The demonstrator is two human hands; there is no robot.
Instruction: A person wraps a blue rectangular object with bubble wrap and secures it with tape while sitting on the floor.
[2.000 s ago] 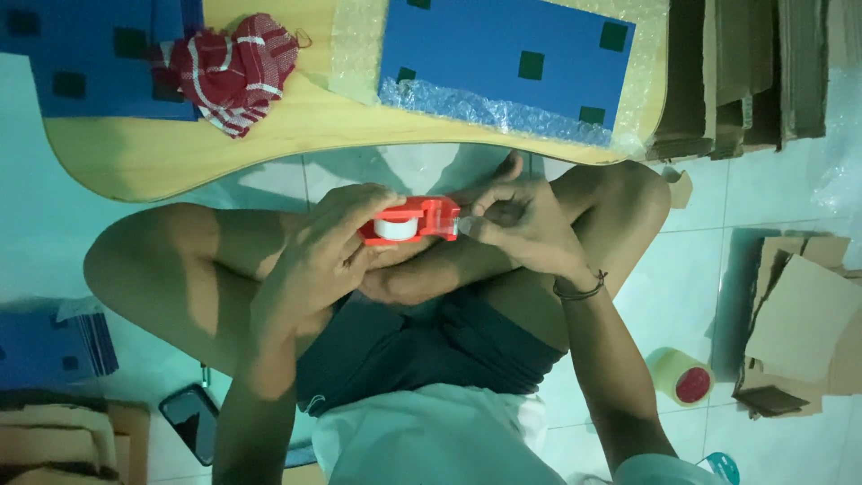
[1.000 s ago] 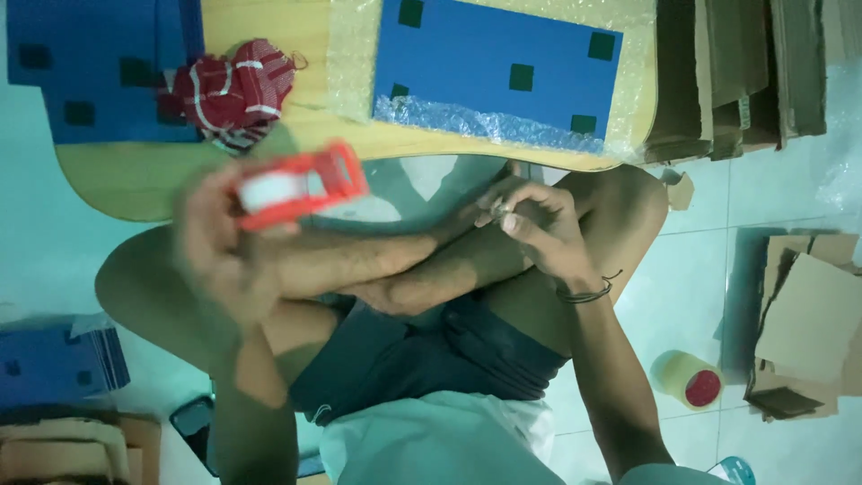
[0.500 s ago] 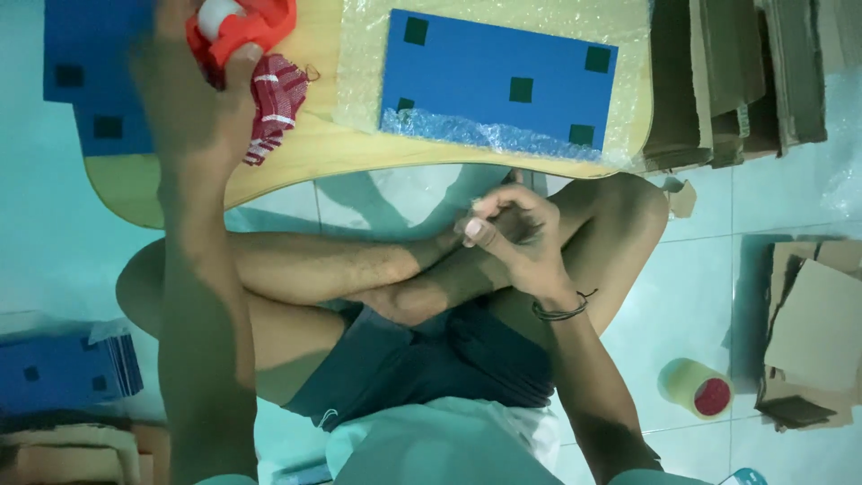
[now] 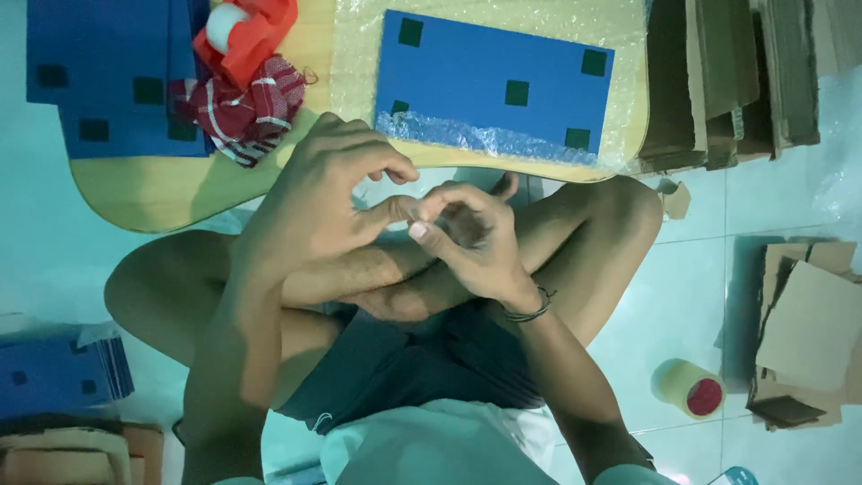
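My left hand [image 4: 323,202] and my right hand [image 4: 467,238] meet above my crossed legs. Their fingertips pinch a small, barely visible strip of clear tape [image 4: 415,216] between them. A red tape dispenser [image 4: 244,36] with a white roll lies on the low wooden table [image 4: 144,193], resting on a red checked cloth [image 4: 247,108]. To its right, a blue board [image 4: 494,81] with dark square patches lies on bubble wrap [image 4: 503,139]. The near edge of the wrap is folded over the board.
More blue boards [image 4: 108,81] are stacked at the table's left end. Flat cardboard [image 4: 718,81] is piled to the right of the table. On the tiled floor lie a yellowish tape roll [image 4: 687,388], cardboard pieces [image 4: 808,332] and another blue stack [image 4: 54,377].
My left hand carried the red tape dispenser up to the table, left it on the cloth, and came back to join my right hand.
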